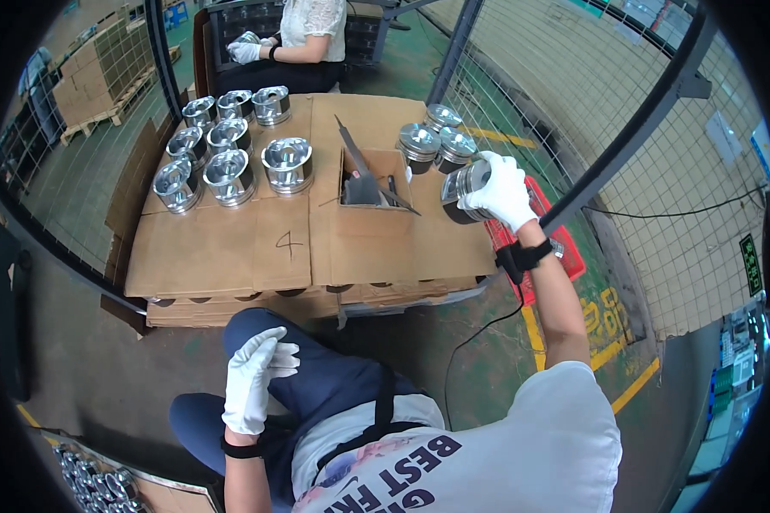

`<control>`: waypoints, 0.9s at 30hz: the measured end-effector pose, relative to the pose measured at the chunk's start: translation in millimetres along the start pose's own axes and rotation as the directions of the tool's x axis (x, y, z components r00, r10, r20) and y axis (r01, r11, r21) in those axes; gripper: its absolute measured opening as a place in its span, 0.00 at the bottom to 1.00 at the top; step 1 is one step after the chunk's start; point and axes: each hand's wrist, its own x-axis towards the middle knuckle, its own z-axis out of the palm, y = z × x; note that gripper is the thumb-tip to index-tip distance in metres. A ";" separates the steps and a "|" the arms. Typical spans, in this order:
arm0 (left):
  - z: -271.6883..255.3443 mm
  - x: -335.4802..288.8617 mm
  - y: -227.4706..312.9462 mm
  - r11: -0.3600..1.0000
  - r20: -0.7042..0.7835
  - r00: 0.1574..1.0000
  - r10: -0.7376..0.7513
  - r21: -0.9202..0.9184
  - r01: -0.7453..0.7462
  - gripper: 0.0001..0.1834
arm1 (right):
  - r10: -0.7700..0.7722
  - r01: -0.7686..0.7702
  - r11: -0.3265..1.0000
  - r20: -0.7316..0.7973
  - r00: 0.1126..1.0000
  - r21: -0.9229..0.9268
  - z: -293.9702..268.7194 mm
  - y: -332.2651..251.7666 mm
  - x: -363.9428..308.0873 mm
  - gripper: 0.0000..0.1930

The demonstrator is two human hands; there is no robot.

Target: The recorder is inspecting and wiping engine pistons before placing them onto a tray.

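My right hand (502, 190), in a white glove, grips a silver engine piston (460, 205) tilted on its side at the right of the cardboard-covered table (231, 252). Just beyond it, 3 pistons (419, 144) stand close together. My left hand (261, 380), also gloved, hovers over my thigh, fingers stretched out and holding nothing. Several more shiny pistons (229, 175) stand upright in loose rows on the table's left half. Between the two groups sits a small open cardboard box (375, 221) with dark tools (364, 175) in it, one long flat piece sticking out.
Metal posts (629, 111) and wire mesh (565, 77) flank the table. A red plastic crate (565, 248) lies beyond its right edge. Across the table a gloved person (312, 43) sits holding a metal part. Another box of pistons (103, 483) is at the lower left. A black cable (458, 355) trails from my right wrist.
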 end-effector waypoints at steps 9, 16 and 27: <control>56.6 18.9 -18.5 0.844 0.317 0.948 -0.005 -0.508 0.174 0.28 | -0.621 0.518 0.714 0.084 0.779 0.472 -66.5 -114.3 -75.2 0.53; 71.3 5.6 -7.7 0.505 0.107 0.965 0.239 -0.863 -0.030 0.43 | -0.762 0.712 0.424 -0.203 0.614 0.560 -3.5 -221.8 -136.8 0.51; -13.1 -19.7 -25.7 0.451 -0.166 0.953 0.253 -0.851 -0.268 0.33 | -0.824 0.955 0.266 -0.484 0.295 0.130 49.3 -307.1 -216.7 0.32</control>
